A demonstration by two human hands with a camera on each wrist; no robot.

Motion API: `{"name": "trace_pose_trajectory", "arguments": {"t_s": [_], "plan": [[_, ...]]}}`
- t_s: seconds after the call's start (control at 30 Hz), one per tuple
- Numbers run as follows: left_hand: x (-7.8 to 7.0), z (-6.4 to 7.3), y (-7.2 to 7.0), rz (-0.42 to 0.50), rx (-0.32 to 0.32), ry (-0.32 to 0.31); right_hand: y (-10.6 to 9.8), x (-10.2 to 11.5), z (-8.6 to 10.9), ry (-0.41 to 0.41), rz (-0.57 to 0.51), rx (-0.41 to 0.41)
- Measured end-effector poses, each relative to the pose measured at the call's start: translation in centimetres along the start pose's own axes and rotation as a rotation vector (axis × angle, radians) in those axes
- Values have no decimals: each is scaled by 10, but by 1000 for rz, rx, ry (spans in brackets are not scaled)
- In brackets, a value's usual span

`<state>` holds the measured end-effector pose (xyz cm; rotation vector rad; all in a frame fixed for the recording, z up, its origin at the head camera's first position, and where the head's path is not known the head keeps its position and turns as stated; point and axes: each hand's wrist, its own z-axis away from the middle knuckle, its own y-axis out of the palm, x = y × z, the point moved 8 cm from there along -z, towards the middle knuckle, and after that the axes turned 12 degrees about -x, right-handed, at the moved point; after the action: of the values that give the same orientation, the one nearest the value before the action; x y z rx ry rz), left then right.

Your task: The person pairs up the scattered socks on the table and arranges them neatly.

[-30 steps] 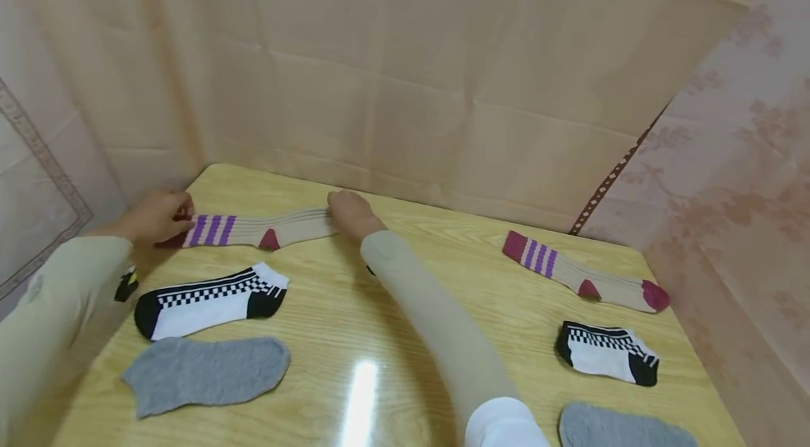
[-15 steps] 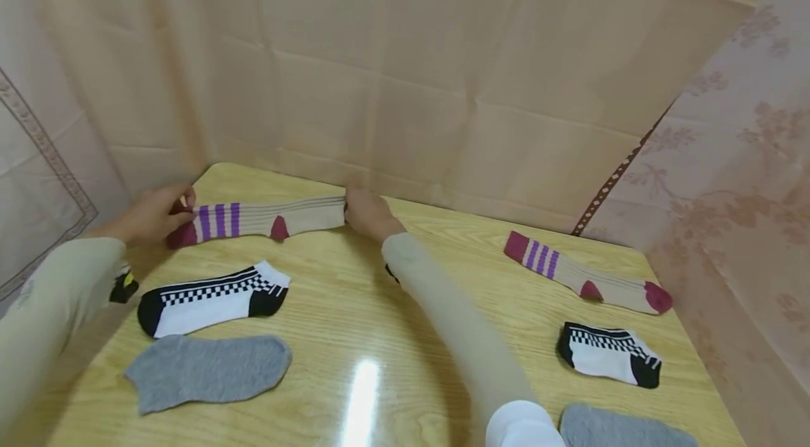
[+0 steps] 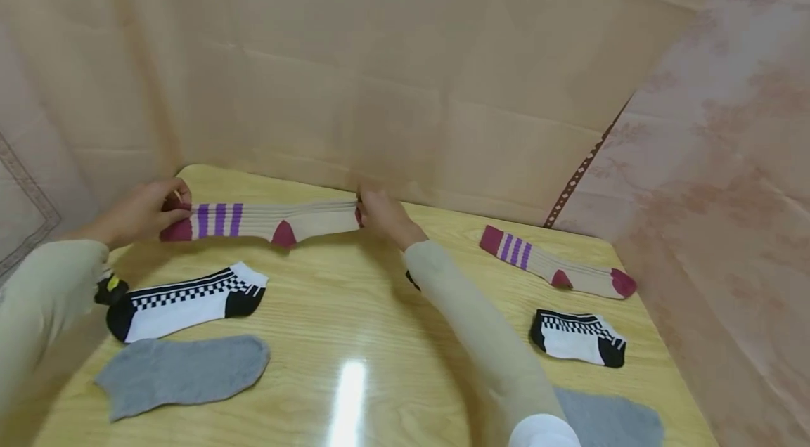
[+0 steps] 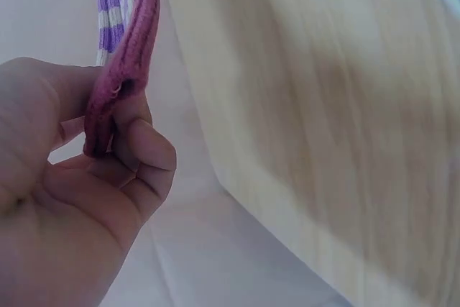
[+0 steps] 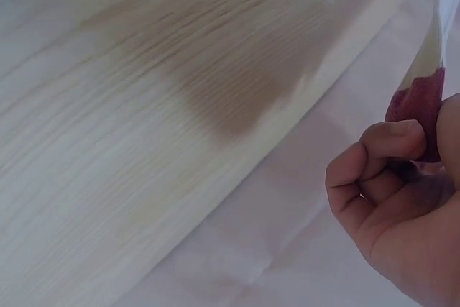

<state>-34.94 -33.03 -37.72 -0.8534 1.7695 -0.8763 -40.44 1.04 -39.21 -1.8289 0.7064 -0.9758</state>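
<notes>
Between my hands stretches a long beige sock (image 3: 323,217) with purple stripes and a maroon heel, held level near the table's back edge. My left hand (image 3: 142,211) pinches its maroon cuff (image 4: 140,34), thumb on one side and curled fingers on the other. At the opposite end my right hand (image 3: 387,218) grips the maroon toe (image 5: 425,95), mostly hidden by the hand in the head view. Below on the left lie a black-and-white checkered ankle sock (image 3: 183,313) and a grey sock (image 3: 183,371).
On the table's right side lie a matching striped sock (image 3: 538,264), a checkered ankle sock (image 3: 572,344) and a grey sock (image 3: 610,419), the last partly behind my right sleeve. A beige curtain (image 3: 380,67) hangs along the back edge of the wooden table (image 3: 392,363).
My right hand has moved right, drawing the striped sock out straighter. More of the cuff shows by my left hand, and the sock has risen a little. The head view has shifted slightly.
</notes>
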Motion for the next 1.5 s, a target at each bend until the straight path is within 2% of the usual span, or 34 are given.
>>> {"name": "trace_pose_trajectory", "arguments": {"t_s": [0.2,0.33,0.53,0.67,0.83,1.0,1.17,1.3,1.5], "plan": [[-13,-6,6,3,19,26,-11,-10,14,10,21,-10],[-25,-8,9,-2,-5,78,-14,-17,27,13,24,-5],[-39,-6,18,22,1,140,-19,-22,39,-19,60,-13],[-40,-2,20,18,8,138,-19,-23,42,-32,96,-11],[-42,1,18,15,26,129,-19,-20,50,-58,82,-2],[-52,2,30,49,56,124,-26,-30,67,-27,113,-6],[-63,3,35,77,79,110,-36,-36,80,-42,124,-12],[-79,4,36,80,73,167,-49,-37,93,-43,145,-42],[-99,13,41,83,62,238,-63,-38,115,-62,167,-81]]}}
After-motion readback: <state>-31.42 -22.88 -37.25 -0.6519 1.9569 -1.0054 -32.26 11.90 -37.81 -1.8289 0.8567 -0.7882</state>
